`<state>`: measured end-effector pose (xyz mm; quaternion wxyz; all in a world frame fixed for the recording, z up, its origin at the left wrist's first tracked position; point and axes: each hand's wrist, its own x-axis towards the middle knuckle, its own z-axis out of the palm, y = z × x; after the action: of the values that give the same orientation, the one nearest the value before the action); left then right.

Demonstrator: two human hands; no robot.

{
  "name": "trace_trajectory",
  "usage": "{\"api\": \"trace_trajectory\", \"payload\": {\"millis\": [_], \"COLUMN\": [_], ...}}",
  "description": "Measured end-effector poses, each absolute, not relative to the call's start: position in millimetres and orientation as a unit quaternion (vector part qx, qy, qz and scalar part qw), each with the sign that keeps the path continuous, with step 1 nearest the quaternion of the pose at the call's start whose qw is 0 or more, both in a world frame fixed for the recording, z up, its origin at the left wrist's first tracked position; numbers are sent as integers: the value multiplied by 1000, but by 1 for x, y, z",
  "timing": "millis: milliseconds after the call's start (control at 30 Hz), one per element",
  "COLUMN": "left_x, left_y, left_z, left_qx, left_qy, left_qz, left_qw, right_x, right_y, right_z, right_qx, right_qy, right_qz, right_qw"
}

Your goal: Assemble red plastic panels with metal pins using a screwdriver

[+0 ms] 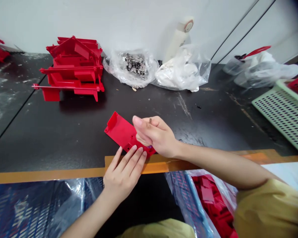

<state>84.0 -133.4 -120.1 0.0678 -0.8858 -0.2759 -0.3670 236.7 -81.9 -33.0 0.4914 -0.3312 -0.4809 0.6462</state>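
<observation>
A flat red plastic part (121,132) with a raised end wall lies at an angle near the front edge of the black table. My left hand (124,172) rests on its near edge, fingers stretched out and slightly apart. Over the part's right end, my right hand (156,135) is closed in a fist with the thumb on top. A small dark spot shows at the top of this fist and a bit of purple below it; what it grips is mostly hidden. The fist covers part of the red piece.
Stacked red plastic parts (74,72) stand back left. Behind are a bag of small black pieces (135,64), a bag of white material (183,71) and a pale bottle (178,36). A green basket (285,112) stands right. Below the taped edge (52,175), a lined crate holds red pieces (213,201).
</observation>
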Motion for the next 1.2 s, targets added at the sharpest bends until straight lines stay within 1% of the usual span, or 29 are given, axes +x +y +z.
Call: {"api": "trace_trajectory", "payload": {"millis": [133, 233, 367, 533, 767, 1000, 1200], "left_x": [83, 83, 83, 83, 84, 83, 82], "left_y": [-132, -132, -132, -134, -134, -135, -135], "left_z": [-118, -119, -121, -122, -128, -125, -126], "left_qx": [-889, -888, -887, -885, -878, -887, -888], "left_qy": [-271, -271, -275, -276, -270, -275, -278], "left_qz": [-363, -364, -365, -370, -392, -367, -363], "left_qw": [64, 66, 61, 56, 52, 54, 47], "right_x": [252, 260, 261, 264, 264, 264, 259], "right_y": [-77, -85, -104, -113, -107, -110, -111], "right_z": [-28, -26, -34, -45, -39, -33, -39], "right_qx": [-300, -304, -320, -287, -232, -271, -250], "right_qy": [-426, -424, -489, -625, -700, -686, -664], "right_qz": [666, 640, 605, 534, 518, 511, 504], "right_qw": [534, 564, 541, 492, 434, 442, 493]}}
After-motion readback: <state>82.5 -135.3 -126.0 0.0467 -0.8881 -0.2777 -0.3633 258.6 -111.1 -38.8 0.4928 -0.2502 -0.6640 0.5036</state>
